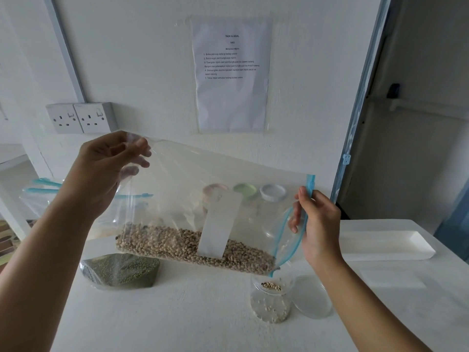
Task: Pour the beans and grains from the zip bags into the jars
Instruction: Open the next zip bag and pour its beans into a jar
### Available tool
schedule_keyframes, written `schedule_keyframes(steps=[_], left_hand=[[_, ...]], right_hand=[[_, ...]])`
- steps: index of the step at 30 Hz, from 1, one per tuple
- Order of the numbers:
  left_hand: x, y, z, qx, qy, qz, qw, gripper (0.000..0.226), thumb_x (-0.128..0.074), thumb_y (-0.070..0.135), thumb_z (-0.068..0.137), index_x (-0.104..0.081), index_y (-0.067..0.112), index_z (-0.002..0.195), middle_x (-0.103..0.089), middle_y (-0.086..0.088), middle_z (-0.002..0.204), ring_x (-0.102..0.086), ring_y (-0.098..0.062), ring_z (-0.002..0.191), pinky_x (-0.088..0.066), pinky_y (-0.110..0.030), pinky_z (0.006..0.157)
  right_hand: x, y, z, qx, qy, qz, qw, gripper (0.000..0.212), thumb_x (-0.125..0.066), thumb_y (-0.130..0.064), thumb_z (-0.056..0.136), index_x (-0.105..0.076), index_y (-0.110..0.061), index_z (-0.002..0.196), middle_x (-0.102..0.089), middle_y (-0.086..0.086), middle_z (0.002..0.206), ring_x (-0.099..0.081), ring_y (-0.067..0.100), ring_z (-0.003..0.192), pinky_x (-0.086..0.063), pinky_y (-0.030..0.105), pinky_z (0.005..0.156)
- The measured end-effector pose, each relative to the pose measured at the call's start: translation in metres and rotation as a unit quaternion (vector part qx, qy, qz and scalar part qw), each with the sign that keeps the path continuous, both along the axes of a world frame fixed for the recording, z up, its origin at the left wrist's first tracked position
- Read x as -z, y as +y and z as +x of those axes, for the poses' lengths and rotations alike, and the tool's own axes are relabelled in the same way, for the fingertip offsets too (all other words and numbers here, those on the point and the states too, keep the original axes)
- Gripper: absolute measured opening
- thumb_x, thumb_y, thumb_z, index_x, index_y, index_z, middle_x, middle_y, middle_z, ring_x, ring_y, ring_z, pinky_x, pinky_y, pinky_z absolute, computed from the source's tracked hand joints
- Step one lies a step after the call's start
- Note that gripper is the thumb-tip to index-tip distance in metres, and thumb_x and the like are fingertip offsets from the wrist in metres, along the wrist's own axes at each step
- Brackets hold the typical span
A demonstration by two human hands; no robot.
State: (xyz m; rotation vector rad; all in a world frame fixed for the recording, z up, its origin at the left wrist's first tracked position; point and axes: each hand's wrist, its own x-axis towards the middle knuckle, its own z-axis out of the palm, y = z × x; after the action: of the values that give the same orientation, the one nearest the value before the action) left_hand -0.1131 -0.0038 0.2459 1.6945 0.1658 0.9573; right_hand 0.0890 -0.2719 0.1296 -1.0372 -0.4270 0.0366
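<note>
Left hand (pixel 111 163) pinches clear zip bag of pale beans (pixel 182 240), ten o'clock; right hand (pixel 318 224) grips its blue zipper (pixel 310 182), three o'clock. Mouth hangs over clear open jar (pixel 270 301).

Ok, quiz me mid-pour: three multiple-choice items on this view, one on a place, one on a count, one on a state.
1. Where is the bag of green beans?
A. in the white tray
B. on the table, left of the open jar
C. in the right hand

2. How many lidded jars show through the bag of pale beans?
A. one
B. five
C. three

3. The open jar is:
A. holding only a few beans, its lid beside it
B. full to the rim
C. tipped on its side

Answers:
1 B: it lies on the table, left of the jar.
2 C: a pink, a green and a white lid stand in a row behind the bag.
3 A: a few beans show inside, and the lid lies flat to its right.
</note>
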Motion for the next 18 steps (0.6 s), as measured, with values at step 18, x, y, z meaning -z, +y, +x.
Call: schedule_keyframes(steps=[18], left_hand=[[-0.0038, 0.0015, 0.005, 0.002, 0.007, 0.005, 1.0, 0.012, -0.073, 0.035, 0.081, -0.075, 0.023, 0.081, -0.069, 0.0, 0.084, -0.063, -0.014, 0.077, -0.045, -0.029, 0.074]], right_hand=[[0.0029, -0.0015, 0.0, 0.004, -0.008, -0.008, 1.0, 0.029, -0.067, -0.031, 0.091, -0.065, -0.007, 0.074, -0.047, 0.008, 0.057, -0.038, 0.02, 0.048, -0.035, 0.029, 0.045]])
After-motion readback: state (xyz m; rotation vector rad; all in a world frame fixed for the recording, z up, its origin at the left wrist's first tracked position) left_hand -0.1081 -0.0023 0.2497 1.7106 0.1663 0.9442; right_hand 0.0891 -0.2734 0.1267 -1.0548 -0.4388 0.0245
